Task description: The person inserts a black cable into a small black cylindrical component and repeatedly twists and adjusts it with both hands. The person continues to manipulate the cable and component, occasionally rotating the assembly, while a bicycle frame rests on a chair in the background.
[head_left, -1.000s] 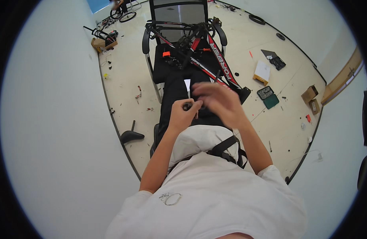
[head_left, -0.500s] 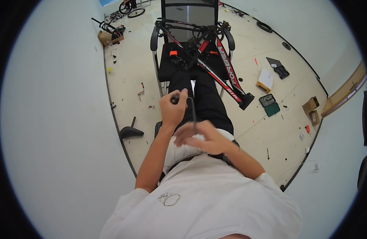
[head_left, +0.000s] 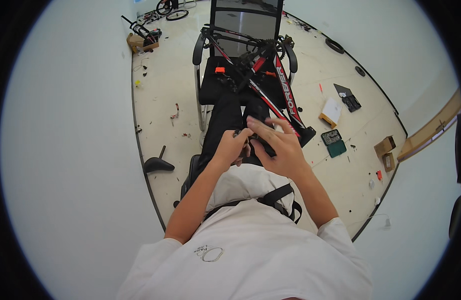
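Observation:
My left hand [head_left: 231, 149] is closed around a small dark part [head_left: 236, 133], mostly hidden by the fingers; its kind does not show. Right beside it, my right hand [head_left: 281, 149] has its fingers stretched out and apart, the fingertips close to that part; contact cannot be made out. Both hands are over my lap. Beyond them, a red, black and white bicycle frame [head_left: 284, 90] with its crank rests on a black office chair [head_left: 210, 90]. An orange object [head_left: 220, 70] lies on the seat.
On the floor to the left lies a bicycle saddle [head_left: 159, 165]. At the right are a green case [head_left: 335, 149] of small parts, a white-topped box [head_left: 331, 111], a black tool case [head_left: 349, 100] and cardboard boxes [head_left: 385, 145]. Walls bound both sides.
My right hand has moved up and away from me to beside the left one. The left hand has shifted slightly right and nearer. The thin cable below the part no longer shows.

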A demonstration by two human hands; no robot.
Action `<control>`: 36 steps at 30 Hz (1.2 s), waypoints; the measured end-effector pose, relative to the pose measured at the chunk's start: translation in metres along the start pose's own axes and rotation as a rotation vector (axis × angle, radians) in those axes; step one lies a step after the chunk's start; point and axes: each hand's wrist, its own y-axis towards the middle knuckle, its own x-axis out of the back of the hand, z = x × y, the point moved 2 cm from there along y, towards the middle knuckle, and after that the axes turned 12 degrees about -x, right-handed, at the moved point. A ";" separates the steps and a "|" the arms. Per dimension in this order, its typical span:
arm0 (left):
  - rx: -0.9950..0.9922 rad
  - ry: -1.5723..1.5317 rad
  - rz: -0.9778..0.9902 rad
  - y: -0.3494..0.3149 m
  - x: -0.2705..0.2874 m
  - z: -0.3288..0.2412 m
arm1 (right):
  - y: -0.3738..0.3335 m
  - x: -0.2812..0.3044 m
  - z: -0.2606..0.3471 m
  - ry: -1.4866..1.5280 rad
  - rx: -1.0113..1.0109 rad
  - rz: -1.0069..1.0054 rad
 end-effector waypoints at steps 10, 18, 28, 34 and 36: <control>0.304 0.011 0.354 -0.015 -0.022 -0.025 | -0.001 0.027 -0.037 -0.583 0.521 -0.034; 0.131 -0.034 0.144 -0.005 -0.015 -0.011 | -0.007 0.006 -0.060 -0.664 0.444 -0.176; -0.225 0.240 -0.056 0.004 -0.016 0.019 | -0.001 0.002 -0.037 0.380 -0.359 -0.494; -0.312 0.308 -0.155 0.006 -0.014 0.028 | 0.004 -0.041 -0.041 1.357 -0.851 -0.205; -0.339 0.260 -0.123 0.006 -0.013 0.030 | 0.003 -0.048 -0.026 1.149 -0.699 -0.307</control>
